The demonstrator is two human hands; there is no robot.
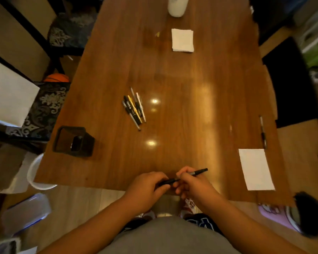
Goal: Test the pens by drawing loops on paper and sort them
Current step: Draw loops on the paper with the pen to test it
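Observation:
Both hands meet over the near edge of the wooden table [182, 114]. My right hand [193, 182] grips a black pen [198, 172] whose far end points up and right. My left hand [145, 186] is closed on the pen's black cap [166, 182] at its other end; cap and pen look just apart or barely joined. A bunch of several pens [135, 109] lies left of the table's middle. A white sheet of paper [255, 169] lies near the right edge, with a single pen [262, 132] just beyond it.
A black pen holder [73, 142] lies tipped on its side at the near left. A white paper stack [182, 40] and a white cylinder [177, 6] sit at the far end. Chairs stand along the left side, a dark one on the right.

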